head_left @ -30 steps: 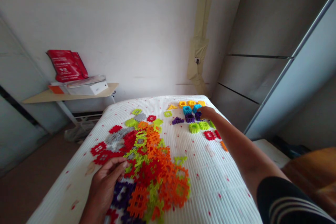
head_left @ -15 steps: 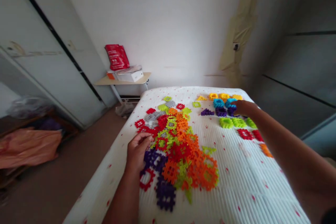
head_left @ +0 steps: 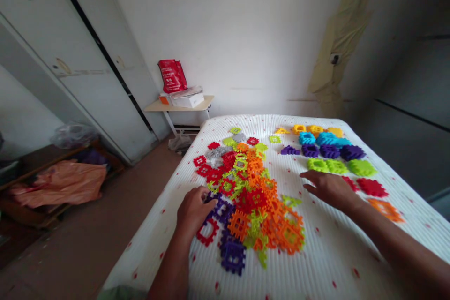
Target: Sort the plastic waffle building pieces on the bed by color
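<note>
Heap: centre of the frame; jumbled plastic pieces, flat and squarish, with toothed edges and window cut-outs, in orange, red, lime, grey and purple; too overlapped to count.
Left hand: at the heap's left edge, back of the hand up, fingers curled, thumb bent toward purple pieces; whether it grips one, I cannot tell.
Right hand: right of the heap, back up, fingers pointing left, thumb and fingertips a little apart, nothing visible between them; forearm runs to the lower right.
Colour rows: right of centre, toothed stacks and pieces; four yellow, one triangular; about three blue, run together; four purple, one triangular; three lime; two red showing, one partly behind the right hand; one orange.
Bedspread: white, ribbed cloth with small red spots, under everything sorted and unsorted.
Side table: upper left of centre, one red bag, one white box.
</note>
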`<state>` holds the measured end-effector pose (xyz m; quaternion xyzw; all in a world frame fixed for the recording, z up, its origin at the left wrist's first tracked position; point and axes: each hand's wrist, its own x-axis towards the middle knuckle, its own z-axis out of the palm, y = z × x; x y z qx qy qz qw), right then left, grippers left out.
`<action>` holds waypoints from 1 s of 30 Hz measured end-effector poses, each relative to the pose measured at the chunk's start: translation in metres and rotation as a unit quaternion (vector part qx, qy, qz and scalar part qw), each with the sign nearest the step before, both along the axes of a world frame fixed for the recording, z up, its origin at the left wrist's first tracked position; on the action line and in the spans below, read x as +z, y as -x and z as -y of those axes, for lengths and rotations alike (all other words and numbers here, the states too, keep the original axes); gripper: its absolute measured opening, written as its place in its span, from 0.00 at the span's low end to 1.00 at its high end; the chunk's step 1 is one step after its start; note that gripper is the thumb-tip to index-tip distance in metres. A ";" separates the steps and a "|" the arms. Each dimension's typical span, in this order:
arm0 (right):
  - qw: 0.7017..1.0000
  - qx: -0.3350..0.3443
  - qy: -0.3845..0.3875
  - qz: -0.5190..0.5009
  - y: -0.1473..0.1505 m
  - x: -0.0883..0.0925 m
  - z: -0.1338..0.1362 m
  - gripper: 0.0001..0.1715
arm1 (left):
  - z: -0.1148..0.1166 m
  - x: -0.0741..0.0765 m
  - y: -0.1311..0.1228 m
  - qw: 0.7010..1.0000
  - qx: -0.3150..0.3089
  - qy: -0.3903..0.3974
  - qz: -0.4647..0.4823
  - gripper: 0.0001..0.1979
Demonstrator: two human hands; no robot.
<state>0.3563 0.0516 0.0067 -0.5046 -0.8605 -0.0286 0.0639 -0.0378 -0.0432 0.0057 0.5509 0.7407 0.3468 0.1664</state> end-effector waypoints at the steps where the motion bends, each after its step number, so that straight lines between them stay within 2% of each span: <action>1: 1.000 0.016 0.001 -0.002 0.004 -0.005 0.005 0.13 | -0.001 0.000 -0.002 1.000 0.000 0.006 0.007 0.11; 5: 0.998 0.049 -0.023 -0.010 0.018 -0.015 0.019 0.17 | -0.004 -0.009 -0.004 0.998 0.029 0.000 0.060 0.15; 10: 0.998 0.031 -0.047 -0.032 0.025 -0.020 0.020 0.16 | -0.005 -0.018 -0.004 0.988 0.042 -0.088 0.121 0.18; 14: 0.997 0.016 -0.060 -0.035 0.025 -0.023 0.017 0.15 | -0.002 -0.010 -0.010 0.976 0.065 -0.122 0.168 0.20; 22: 0.998 -0.015 -0.045 -0.030 0.030 -0.018 0.020 0.15 | -0.003 -0.009 -0.025 0.961 0.030 -0.178 0.212 0.18; 26: 0.998 -0.018 -0.043 -0.037 0.031 -0.017 0.021 0.15 | -0.009 0.005 -0.046 0.944 0.019 -0.174 0.279 0.21; 30: 0.998 -0.022 -0.042 -0.048 0.031 -0.018 0.022 0.15 | -0.019 0.019 -0.075 0.912 -0.030 -0.150 0.380 0.24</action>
